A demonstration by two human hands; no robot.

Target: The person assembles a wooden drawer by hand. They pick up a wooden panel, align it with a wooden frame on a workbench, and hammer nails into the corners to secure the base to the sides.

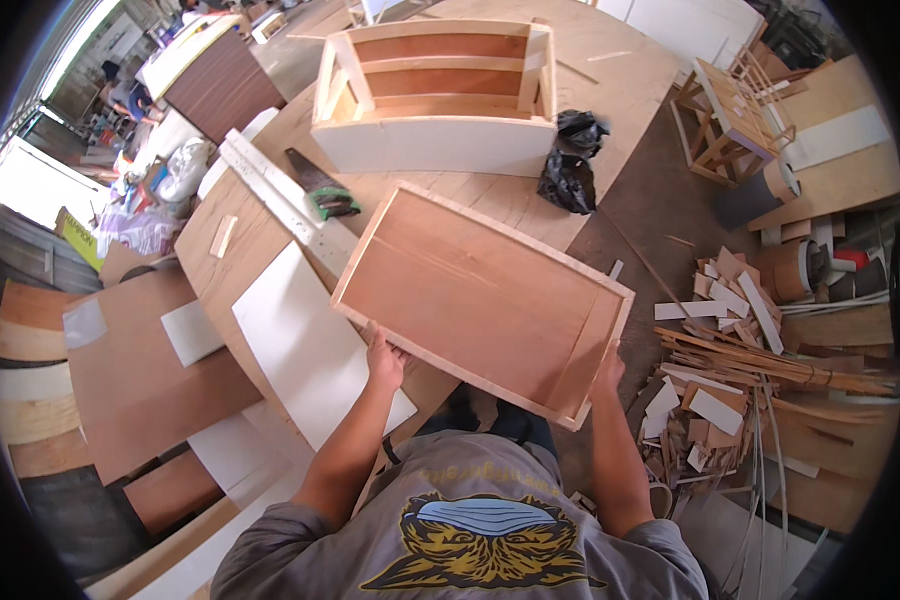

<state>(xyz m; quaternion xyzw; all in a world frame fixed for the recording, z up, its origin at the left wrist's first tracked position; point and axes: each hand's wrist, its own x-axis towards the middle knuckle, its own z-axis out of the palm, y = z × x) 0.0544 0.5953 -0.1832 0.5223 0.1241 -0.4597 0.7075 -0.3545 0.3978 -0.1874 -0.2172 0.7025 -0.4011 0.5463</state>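
Left hand point(386, 364) is half-curled round the near long edge of a shallow framed wood panel point(475, 300), close to its left corner; right hand point(608, 374) has the right short end, fingers mostly hidden so idk how far they wrap. Panel's out front of the body by the table point(620, 90), can't tell from here if they touch. Looks stiff n fairly light imo, thin middle prob flexes, so hold the rim tbh.
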